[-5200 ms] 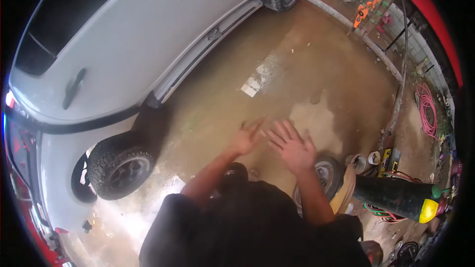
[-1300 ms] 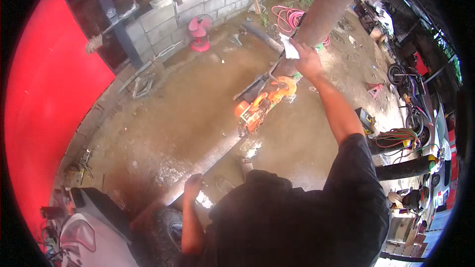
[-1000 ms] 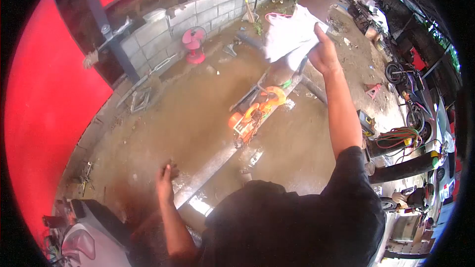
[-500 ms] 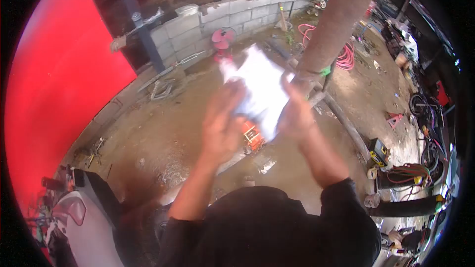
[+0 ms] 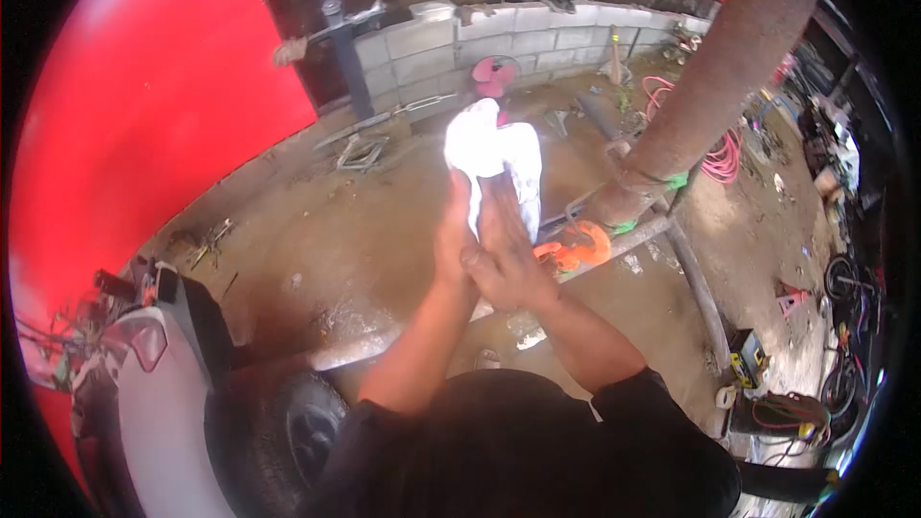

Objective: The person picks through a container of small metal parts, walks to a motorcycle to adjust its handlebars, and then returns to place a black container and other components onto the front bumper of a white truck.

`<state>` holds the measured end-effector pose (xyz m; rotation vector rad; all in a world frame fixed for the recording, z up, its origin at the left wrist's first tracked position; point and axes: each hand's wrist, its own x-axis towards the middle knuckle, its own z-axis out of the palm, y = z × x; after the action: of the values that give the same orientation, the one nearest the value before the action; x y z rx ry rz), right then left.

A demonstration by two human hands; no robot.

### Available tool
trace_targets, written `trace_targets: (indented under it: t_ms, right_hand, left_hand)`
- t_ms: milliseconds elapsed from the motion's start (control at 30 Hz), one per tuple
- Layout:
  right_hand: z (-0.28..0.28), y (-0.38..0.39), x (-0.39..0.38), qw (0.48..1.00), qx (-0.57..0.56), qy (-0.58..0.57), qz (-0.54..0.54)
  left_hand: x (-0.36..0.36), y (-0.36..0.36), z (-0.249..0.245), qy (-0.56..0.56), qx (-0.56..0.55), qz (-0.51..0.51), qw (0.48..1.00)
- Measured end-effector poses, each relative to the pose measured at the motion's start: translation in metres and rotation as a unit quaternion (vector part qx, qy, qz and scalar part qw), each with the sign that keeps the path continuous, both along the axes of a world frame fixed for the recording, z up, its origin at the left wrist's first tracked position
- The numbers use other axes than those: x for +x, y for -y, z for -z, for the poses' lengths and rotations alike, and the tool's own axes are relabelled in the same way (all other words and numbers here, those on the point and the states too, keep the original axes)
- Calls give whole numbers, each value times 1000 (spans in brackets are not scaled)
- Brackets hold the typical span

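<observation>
A white cloth [image 5: 480,141], so bright that its weave does not show, is bunched between my hands and hangs over beyond the fingertips. My left hand [image 5: 455,242] presses against it from the left. Across from it, my right hand [image 5: 506,264] grips the cloth too, its thumb crossing toward my left hand. Some fingers are hidden by the folds. To the right of my hands, an orange hook [image 5: 583,249] rests by a metal frame bar at the foot of a thick rusty pipe [image 5: 705,96].
A motorcycle [image 5: 163,374] stands at lower left. A pink fan [image 5: 495,75] is in front of a grey block wall [image 5: 413,48]. Pink hose [image 5: 724,155] lies coiled behind the pipe. At right are a red jack stand [image 5: 791,299] and a yellow-and-black box [image 5: 747,360].
My hands have come together from either side of the spread cloth, which is now bunched between them. The view has shifted left, and the orange hook shows more fully.
</observation>
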<state>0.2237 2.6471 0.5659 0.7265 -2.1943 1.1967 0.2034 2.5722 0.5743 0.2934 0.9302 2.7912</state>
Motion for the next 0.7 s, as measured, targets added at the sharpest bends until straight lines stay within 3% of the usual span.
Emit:
trace_targets:
  t_ms: [33,67,133,167,200,233,267,300,333,367,400,433,467,500,533,600,667,700]
  right_hand:
    - [20,1,-2,999,29,-23,-28]
    - [24,2,3,999,27,-22,-39]
    - [32,-7,13,978,91,117,-145]
    - [44,-15,9,961,-2,184,-208]
    - [43,-23,7,960,-2,185,-211]
    - [42,-32,5,877,-220,302,-302]
    - [41,-38,2,729,-425,393,-366]
    - [39,-40,-1,730,-430,391,-360]
    - [37,-40,-7,678,-464,413,-393]
    - [36,-37,-9,621,-495,434,-425]
    - [31,-33,-6,620,-495,436,-425]
    - [22,-29,-3,601,-545,431,-394]
    - [18,-25,0,580,-595,424,-361]
    - [26,-24,-4,407,-640,347,-551]
    - [28,-25,-8,406,-640,350,-551]
    - [26,-22,-11,644,-599,353,-319]
    - [27,-22,-23,657,-580,340,-342]
    - [35,-21,-28,629,-586,318,-399]
  left_hand:
    - [-8,5,-4,139,-14,-15,990]
    - [-23,13,6,141,-15,-26,990]
    - [-55,30,38,83,28,-25,996]
    - [-59,34,37,56,85,-64,993]
    - [-60,43,37,57,84,-68,993]
    - [-60,53,37,19,43,-123,991]
    - [-60,58,37,-19,0,-173,985]
    - [-56,59,40,-85,-118,-219,965]
    - [-49,51,42,-85,-119,-214,966]
    - [-38,36,46,-275,-353,-275,851]
    - [-27,27,49,-435,-548,-307,645]
    - [-21,23,55,-392,-515,-295,703]
    - [-13,23,55,-388,-517,-296,703]
    - [-6,22,51,-402,-520,-306,688]
    - [1,20,50,-415,-523,-315,674]
    - [25,3,58,-434,-464,-276,722]
    - [23,3,57,-441,-478,-302,697]
    - [28,4,62,-437,-483,-311,692]
